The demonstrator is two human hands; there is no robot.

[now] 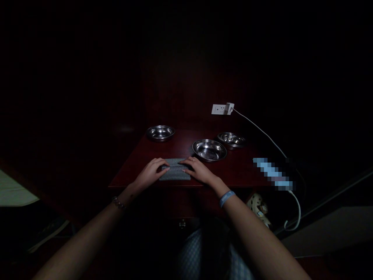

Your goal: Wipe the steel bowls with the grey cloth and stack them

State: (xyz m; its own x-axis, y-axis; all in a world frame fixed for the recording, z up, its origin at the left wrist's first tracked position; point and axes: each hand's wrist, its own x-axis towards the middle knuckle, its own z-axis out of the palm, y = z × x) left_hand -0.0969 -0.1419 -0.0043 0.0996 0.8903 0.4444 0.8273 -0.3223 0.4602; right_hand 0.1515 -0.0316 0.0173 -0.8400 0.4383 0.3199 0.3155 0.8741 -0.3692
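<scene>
A grey cloth (175,175) with a darker patterned band across its middle lies flat near the front edge of the dark red table. My left hand (152,171) rests at the cloth's left side, thumb and fingers apart, tips touching the fabric. On the right side, my right hand (199,169) lies over the cloth in a similar way, its index finger stretched toward the far part and its thumb near the band. Just beyond my right hand stands a shiny metal bowl (209,151).
Another metal bowl (161,133) stands at the back left, and more metal dishware (232,140) at the back right. A white charger (229,108) sits in the wall socket (218,109). Its cable (262,130) runs to a blurred-out object (272,174) at the table's right.
</scene>
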